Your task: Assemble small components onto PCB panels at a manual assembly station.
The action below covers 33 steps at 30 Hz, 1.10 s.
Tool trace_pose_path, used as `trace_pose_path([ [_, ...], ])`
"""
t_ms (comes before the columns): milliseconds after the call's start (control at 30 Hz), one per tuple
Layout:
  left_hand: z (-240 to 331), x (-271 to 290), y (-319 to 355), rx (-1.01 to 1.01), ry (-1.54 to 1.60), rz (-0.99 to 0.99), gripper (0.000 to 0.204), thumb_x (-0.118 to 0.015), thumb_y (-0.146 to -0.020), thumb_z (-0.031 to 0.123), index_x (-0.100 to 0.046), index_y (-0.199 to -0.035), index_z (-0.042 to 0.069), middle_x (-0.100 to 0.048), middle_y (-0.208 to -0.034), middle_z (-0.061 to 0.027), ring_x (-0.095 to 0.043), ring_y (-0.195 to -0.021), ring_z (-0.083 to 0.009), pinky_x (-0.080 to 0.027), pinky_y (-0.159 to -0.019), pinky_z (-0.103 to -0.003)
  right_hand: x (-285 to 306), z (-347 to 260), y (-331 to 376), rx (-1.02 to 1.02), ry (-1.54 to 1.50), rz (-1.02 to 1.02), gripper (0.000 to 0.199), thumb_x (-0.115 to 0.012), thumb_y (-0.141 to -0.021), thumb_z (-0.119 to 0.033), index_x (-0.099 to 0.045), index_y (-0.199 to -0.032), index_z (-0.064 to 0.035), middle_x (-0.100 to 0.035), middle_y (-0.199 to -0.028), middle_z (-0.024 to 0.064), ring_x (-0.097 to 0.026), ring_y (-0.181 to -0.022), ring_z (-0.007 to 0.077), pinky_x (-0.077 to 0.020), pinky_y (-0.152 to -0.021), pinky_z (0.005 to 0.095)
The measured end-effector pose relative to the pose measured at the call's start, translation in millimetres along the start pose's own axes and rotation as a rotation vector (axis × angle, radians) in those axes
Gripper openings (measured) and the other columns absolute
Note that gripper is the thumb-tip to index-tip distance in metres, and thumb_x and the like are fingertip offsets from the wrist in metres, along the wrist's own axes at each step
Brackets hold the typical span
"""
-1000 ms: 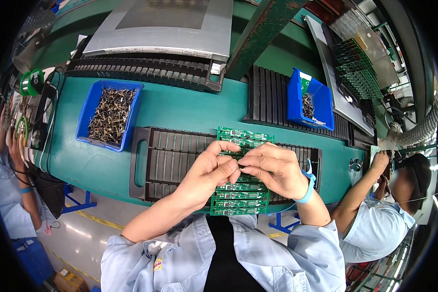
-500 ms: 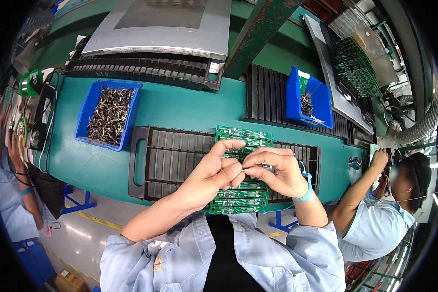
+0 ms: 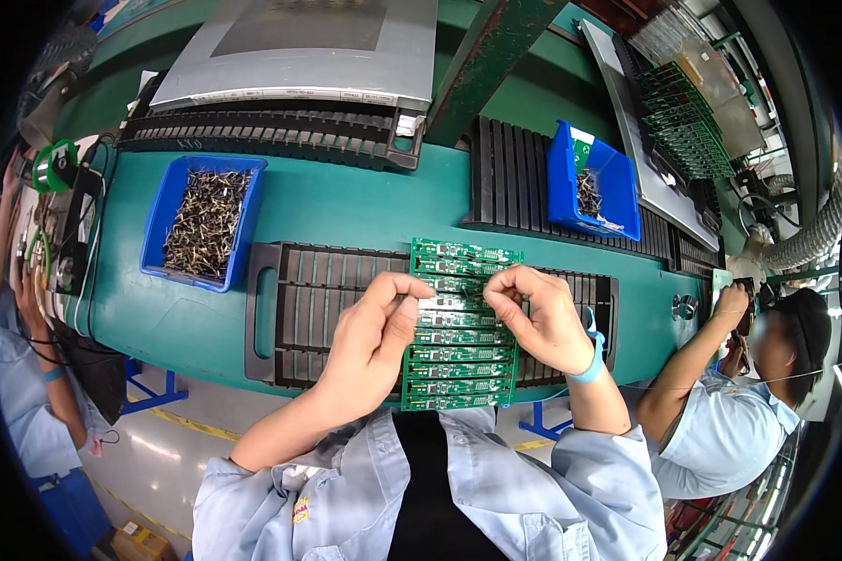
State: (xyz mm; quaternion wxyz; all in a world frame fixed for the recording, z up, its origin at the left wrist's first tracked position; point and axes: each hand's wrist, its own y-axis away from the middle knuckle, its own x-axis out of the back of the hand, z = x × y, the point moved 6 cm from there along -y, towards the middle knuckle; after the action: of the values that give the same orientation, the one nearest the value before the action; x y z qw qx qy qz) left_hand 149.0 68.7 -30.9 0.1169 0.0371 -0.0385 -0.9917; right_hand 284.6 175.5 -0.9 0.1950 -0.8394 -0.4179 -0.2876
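A panel of green circuit boards (image 3: 458, 355), joined in several narrow strips, lies across a black slotted rack in front of me. My left hand (image 3: 370, 341) is at the panel's left edge, index fingertip at an upper strip and thumb held apart from it; nothing shows between them. Over the right side of the same upper strips is my right hand (image 3: 544, 323), thumb and index finger drawn together in a pinch. Whatever sits in that pinch is too small to make out. A blue band (image 3: 589, 360) circles my right wrist.
Left of the black rack (image 3: 313, 299) stands a blue bin (image 3: 150, 229) heaped with small wired parts. Another blue bin (image 3: 563, 192), with fewer parts, rests on black racking (image 3: 505, 178) at the back right. Co-workers sit on both sides, one sleeve (image 3: 720, 449) close on the right.
My hands were together over the middle of the panel, fingertips meeting at a small thin part. They have moved apart, left hand to the left edge, right hand slightly up, uncovering the middle strips.
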Motion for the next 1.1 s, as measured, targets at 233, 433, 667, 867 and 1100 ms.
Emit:
trace_pose_path([
  [233, -5.6, 4.8, 12.4, -0.214, -0.899, 0.076, 0.011, -0.047, -0.09, 0.009, -0.051, -0.098, 0.002, -0.041, -0.049, -0.0002, -0.033, -0.039, -0.014, -0.031, -0.039, -0.028, -1.7, 9.7, -1.1, -0.033, -0.063, -0.021, 0.004, -0.058, -0.076, 0.004, -0.056, -0.078, 0.0011, -0.056, -0.071, 0.0049, -0.044, -0.055, 0.0131, -0.0386, -0.052, 0.0229],
  [433, 2.6, 10.3, 12.3, -0.092, -0.639, 0.03, 0.013, -0.048, -0.09, 0.008, -0.05, -0.101, 0.002, -0.044, -0.054, -0.0005, -0.037, -0.042, -0.0125, -0.033, -0.04, -0.027, -7.5, -1.1, 2.3, 0.074, 0.039, -0.044, 0.005, -0.059, -0.076, 0.004, -0.056, -0.078, 0.0008, -0.052, -0.067, 0.0048, -0.042, -0.051, 0.014, -0.037, -0.049, 0.0246],
  [667, -12.0, 13.4, -3.8, 0.149, 0.737, 0.25, 0.017, -0.048, -0.091, 0.006, -0.048, -0.107, 0.0, -0.05, -0.071, -0.0043, -0.044, -0.056, -0.0097, -0.034, -0.046, -0.022, -14.5, 0.1, 1.9, 0.09, 0.162, -0.057, 0.007, -0.06, -0.075, 0.003, -0.055, -0.077, 0.0002, -0.05, -0.066, 0.0051, -0.042, -0.049, 0.0155, -0.0368, -0.048, 0.0262],
  [867, -23.1, 7.0, -6.4, 0.232, 0.978, 0.136, 0.021, -0.047, -0.093, 0.006, -0.047, -0.113, -0.001, -0.054, -0.087, -0.01, -0.047, -0.065, -0.009, -0.034, -0.05, -0.018, -13.9, -1.1, 0.8, 0.07, 0.188, -0.054, 0.007, -0.06, -0.075, 0.003, -0.054, -0.076, -0.0001, -0.05, -0.065, 0.0052, -0.042, -0.049, 0.0162, -0.0373, -0.047, 0.027],
  [1100, -31.4, 7.0, -8.4, 0.179, 0.96, 0.073, 0.022, -0.047, -0.094, 0.009, -0.048, -0.113, -0.003, -0.059, -0.098, -0.0174, -0.051, -0.061, -0.0099, -0.035, -0.047, -0.017, -15.7, -4.7, 0.9, 0.08, 0.258, -0.05, 0.007, -0.061, -0.075, 0.002, -0.054, -0.076, -0.0005, -0.051, -0.068, 0.0059, -0.045, -0.051, 0.018, -0.0383, -0.049, 0.0283],
])
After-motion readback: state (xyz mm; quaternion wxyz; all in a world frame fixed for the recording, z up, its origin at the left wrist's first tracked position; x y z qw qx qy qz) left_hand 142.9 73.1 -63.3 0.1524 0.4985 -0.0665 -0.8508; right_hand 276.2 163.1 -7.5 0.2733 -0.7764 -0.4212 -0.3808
